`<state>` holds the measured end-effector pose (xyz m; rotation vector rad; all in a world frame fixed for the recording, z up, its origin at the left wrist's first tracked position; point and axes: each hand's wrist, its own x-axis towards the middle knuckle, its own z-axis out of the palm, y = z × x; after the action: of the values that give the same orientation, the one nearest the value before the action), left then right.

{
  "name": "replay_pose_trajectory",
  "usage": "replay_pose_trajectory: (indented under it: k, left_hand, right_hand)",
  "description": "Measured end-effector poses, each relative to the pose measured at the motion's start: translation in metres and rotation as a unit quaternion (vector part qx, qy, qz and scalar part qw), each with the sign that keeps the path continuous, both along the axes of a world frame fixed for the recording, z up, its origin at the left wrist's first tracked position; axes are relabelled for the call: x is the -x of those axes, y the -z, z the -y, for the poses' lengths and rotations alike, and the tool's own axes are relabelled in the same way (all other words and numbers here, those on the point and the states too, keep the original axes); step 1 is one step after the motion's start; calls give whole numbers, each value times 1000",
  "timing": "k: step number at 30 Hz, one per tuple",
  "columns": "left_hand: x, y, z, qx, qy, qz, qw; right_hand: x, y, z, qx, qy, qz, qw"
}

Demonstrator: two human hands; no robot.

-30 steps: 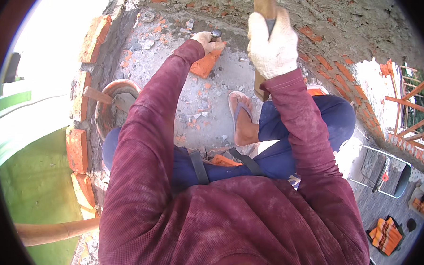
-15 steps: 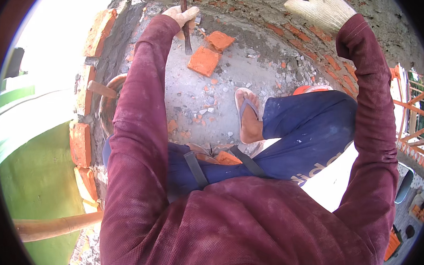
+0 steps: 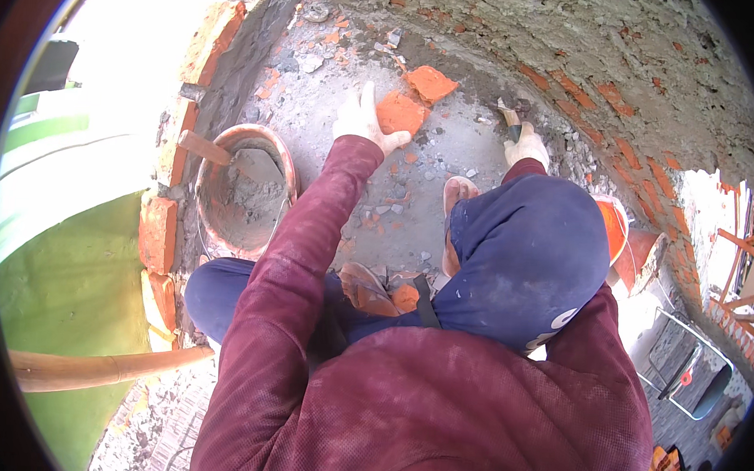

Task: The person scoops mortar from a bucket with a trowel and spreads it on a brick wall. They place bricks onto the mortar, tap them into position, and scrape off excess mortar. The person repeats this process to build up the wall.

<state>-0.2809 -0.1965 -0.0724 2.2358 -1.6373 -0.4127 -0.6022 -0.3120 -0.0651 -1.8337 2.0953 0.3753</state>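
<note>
My left hand point(image 3: 363, 120), in a pale work glove, has its fingers and thumb spread beside a flat orange brick piece point(image 3: 402, 114). The thumb lies by the near edge of that piece; whether it touches, I cannot tell. A second broken brick piece point(image 3: 432, 85) lies against its far side. To the right, beyond my raised knee, my gloved right hand point(image 3: 528, 147) is closed round a short tool with a tan and dark handle point(image 3: 511, 123). The tool's far end is too small to identify.
At left stands a round mortar bucket point(image 3: 292, 160) with a wooden handle point(image 3: 204, 147) sticking out of it. A low brick edge point(image 3: 157, 234) runs along the left, a rough brick wall point(image 3: 602, 85) along the right. An orange bucket point(image 3: 613, 229) stands by my knee. Rubble litters the floor.
My left hand has let go of the dark hammer-like tool and come nearer, beside the brick pieces. My right hand has dropped from the wall towards the floor. The mortar bucket now shows fully.
</note>
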Motion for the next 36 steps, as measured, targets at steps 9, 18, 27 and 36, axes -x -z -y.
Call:
replay_pose_trajectory:
  k: [9, 18, 27, 36]
  left_hand:
    - [16, 6, 50, -229, -25, -100, 968]
    - [-93, -91, -54, -23, -99, -920, 380]
    - [-78, -188, -95, 111, -105, -957, 248]
    - [-66, -219, -80, 155, -100, -939, 291]
  right_hand:
    - [-91, 7, -61, -63, -662, 193, 722]
    - [-229, 82, -84, 27, -703, 364, 610]
    - [-200, 29, -67, -57, -791, 63, 606]
    - [-171, 43, -49, -61, -718, 75, 690]
